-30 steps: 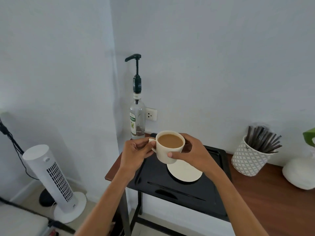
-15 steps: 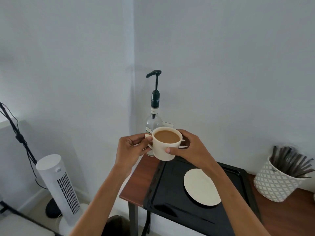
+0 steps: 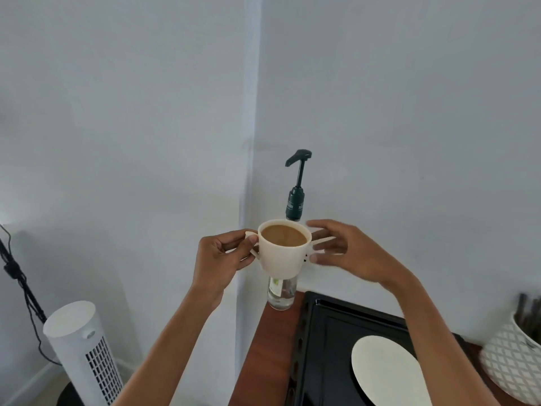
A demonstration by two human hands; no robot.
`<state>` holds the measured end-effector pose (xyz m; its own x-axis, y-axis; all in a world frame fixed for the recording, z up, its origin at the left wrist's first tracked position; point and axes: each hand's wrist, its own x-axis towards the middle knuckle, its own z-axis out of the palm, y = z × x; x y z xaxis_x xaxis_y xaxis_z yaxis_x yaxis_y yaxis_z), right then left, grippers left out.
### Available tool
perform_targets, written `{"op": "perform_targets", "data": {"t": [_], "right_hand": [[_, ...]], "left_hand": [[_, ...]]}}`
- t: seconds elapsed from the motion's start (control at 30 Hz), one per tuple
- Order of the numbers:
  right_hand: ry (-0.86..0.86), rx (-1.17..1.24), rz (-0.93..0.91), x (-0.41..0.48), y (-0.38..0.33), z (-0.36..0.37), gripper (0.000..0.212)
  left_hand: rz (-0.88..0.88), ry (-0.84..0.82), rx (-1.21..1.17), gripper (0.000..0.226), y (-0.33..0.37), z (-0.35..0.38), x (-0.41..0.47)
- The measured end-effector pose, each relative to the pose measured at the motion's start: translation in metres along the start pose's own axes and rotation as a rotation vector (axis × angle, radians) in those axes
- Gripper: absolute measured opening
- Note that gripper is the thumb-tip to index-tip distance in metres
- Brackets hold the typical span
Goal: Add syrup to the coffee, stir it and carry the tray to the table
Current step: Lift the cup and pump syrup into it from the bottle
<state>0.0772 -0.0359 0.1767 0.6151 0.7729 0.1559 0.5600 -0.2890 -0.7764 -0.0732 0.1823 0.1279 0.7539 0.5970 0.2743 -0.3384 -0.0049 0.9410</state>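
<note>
My left hand (image 3: 221, 256) pinches the handle of a cream cup (image 3: 281, 256) full of milky coffee and holds it in the air in front of the syrup bottle (image 3: 281, 293). The bottle's dark green pump (image 3: 297, 186) rises behind and above the cup's rim. My right hand (image 3: 341, 250) hovers just right of the cup, fingers spread, a small gap between them and the cup. A cream saucer (image 3: 386, 370) lies on the black tray (image 3: 325, 347) at the lower right.
The tray rests on a brown wooden table (image 3: 263, 353) against the wall corner. A white patterned pot (image 3: 515, 358) with dark sticks stands at the right edge. A white tower fan (image 3: 85, 353) and a black cable (image 3: 20, 282) are on the left, on the floor.
The cup has been lifted from over the tray up to the syrup bottle. My right hand has let go of the cup and opened; the left keeps the handle.
</note>
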Motion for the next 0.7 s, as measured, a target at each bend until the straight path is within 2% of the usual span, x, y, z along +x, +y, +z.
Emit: {"op": "perform_targets", "data": {"t": [0.17,0.3,0.47,0.7], "right_hand": [[0.292,-0.161,-0.038,0.040,-0.035,-0.043,0.025],[0.417,-0.217,-0.095,0.081,-0.069,-0.062,0.029],[0.265,-0.225,-0.052,0.129,-0.099,-0.062,0.049],[-0.022,-0.234,0.140,0.166,-0.117,-0.048,0.087]], "left_hand": [[-0.013,-0.026,-0.031,0.015,0.007,-0.013,0.028],[-0.005,-0.049,-0.023,0.015,0.010,-0.017,0.044],[-0.006,-0.093,-0.033,0.014,0.017,-0.013,0.060],[-0.008,-0.158,-0.042,0.021,0.030,-0.006,0.075]]}}
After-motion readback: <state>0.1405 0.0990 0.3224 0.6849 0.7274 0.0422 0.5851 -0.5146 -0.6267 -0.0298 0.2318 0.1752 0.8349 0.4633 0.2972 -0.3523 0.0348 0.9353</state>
